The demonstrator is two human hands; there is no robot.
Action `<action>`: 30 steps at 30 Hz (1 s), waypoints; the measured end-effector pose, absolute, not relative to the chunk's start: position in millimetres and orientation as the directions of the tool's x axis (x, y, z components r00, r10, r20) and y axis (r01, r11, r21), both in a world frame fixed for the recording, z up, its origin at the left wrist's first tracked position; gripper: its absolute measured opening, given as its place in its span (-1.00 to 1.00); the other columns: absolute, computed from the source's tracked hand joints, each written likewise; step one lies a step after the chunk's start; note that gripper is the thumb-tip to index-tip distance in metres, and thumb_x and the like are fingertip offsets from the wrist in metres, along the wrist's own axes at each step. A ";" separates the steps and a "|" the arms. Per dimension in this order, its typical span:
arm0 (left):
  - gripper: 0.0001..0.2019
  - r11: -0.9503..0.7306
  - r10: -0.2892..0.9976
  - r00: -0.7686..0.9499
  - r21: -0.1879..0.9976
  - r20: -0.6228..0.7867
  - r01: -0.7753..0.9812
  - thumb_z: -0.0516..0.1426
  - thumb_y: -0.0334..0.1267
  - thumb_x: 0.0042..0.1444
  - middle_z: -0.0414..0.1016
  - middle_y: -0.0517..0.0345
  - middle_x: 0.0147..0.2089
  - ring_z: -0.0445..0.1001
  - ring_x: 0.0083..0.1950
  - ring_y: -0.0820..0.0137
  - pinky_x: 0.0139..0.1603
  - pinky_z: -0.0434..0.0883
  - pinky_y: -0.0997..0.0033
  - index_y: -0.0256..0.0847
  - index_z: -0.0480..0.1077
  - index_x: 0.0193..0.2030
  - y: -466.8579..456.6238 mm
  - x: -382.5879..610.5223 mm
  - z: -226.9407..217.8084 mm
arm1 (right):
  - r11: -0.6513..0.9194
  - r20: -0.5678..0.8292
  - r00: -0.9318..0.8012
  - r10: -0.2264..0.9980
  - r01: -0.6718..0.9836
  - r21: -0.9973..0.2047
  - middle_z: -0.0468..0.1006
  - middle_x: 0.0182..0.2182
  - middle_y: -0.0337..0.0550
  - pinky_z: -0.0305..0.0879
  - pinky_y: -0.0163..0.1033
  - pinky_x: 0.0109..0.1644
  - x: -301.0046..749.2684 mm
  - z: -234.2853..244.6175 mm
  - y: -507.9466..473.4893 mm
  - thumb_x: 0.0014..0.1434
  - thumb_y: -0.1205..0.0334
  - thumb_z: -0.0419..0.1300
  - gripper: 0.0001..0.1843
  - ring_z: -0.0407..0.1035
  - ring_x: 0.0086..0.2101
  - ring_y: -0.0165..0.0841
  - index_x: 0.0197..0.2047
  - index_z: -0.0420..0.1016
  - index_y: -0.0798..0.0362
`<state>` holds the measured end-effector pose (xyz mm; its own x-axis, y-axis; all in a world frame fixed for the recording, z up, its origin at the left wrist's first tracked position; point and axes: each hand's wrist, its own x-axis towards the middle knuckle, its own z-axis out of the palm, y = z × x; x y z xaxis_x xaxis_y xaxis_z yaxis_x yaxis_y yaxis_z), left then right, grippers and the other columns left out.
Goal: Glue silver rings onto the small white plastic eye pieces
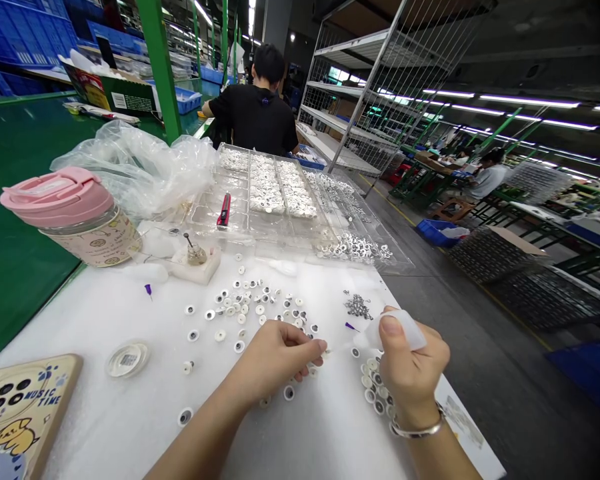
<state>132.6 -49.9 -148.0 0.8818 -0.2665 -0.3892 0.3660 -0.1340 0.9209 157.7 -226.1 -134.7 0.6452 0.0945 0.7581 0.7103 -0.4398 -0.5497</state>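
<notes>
My left hand (280, 353) is pinched shut over the white foam mat (130, 413), its fingertips on a small white round part that I can barely make out. My right hand (410, 367) is closed round a small white squeeze bottle (405, 328) whose thin tip points left at the left fingertips. Several small white round parts with dark centres (245, 307) lie scattered ahead of both hands, and more lie under the right hand (373, 390). A small heap of metal bits (357, 305) sits to the right, with a purple needle cap (351, 327) just before it.
A pink-lidded jar (75, 217), a crumpled plastic bag (135, 167), clear trays of parts (280, 193) with a red cutter (224, 210), a small bottle on a foam block (195, 257), a tape spool (127, 360) and a phone (15, 413) surround the mat. A person in black (257, 107) sits beyond.
</notes>
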 end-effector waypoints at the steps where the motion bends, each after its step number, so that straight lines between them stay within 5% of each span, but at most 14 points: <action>1: -0.60 -0.133 -0.268 0.882 0.921 -0.388 0.365 0.09 0.06 -0.05 0.37 0.11 -0.57 0.33 -0.54 0.48 -0.50 0.24 0.55 -0.30 0.46 -0.47 -49.8 132.6 -148.0 | -0.441 0.757 0.646 0.098 0.711 -0.549 -0.06 -0.68 -0.33 -0.16 -0.36 -0.58 157.6 -134.5 -226.0 0.02 0.55 0.07 -0.61 -0.11 -0.64 -0.58 -0.65 -0.07 0.14; 11: -0.61 -0.147 -0.265 0.884 0.922 -0.385 0.358 0.09 0.06 -0.05 0.38 0.11 -0.57 0.34 -0.53 0.46 -0.49 0.24 0.55 -0.29 0.46 -0.46 -50.3 132.7 -150.3 | -0.405 0.756 0.641 0.130 0.731 -0.549 -0.06 -0.68 -0.32 -0.20 -0.34 -0.55 159.0 -135.0 -224.4 -0.01 0.55 0.08 -0.62 -0.11 -0.62 -0.58 -0.63 -0.08 0.15; 18: -0.60 -0.150 -0.273 0.880 0.920 -0.390 0.361 0.08 0.06 -0.04 0.38 0.10 -0.55 0.35 -0.51 0.45 -0.48 0.25 0.53 -0.29 0.46 -0.45 -49.9 132.2 -151.5 | -0.444 0.777 0.629 -0.013 0.693 -0.568 -0.03 -0.70 -0.32 -0.09 -0.33 -0.55 161.3 -138.1 -228.1 0.06 0.47 0.07 -0.61 -0.07 -0.65 -0.58 -0.68 -0.03 0.14; 30: -0.61 -0.144 -0.263 0.876 0.915 -0.403 0.378 0.09 0.06 -0.05 0.38 0.11 -0.56 0.34 -0.52 0.46 -0.48 0.25 0.54 -0.29 0.46 -0.45 -50.7 133.1 -147.6 | -0.467 0.749 0.658 0.075 0.687 -0.557 -0.09 -0.69 -0.33 -0.17 -0.37 -0.60 160.3 -134.8 -224.3 0.04 0.49 0.07 -0.59 -0.14 -0.65 -0.60 -0.67 -0.09 0.14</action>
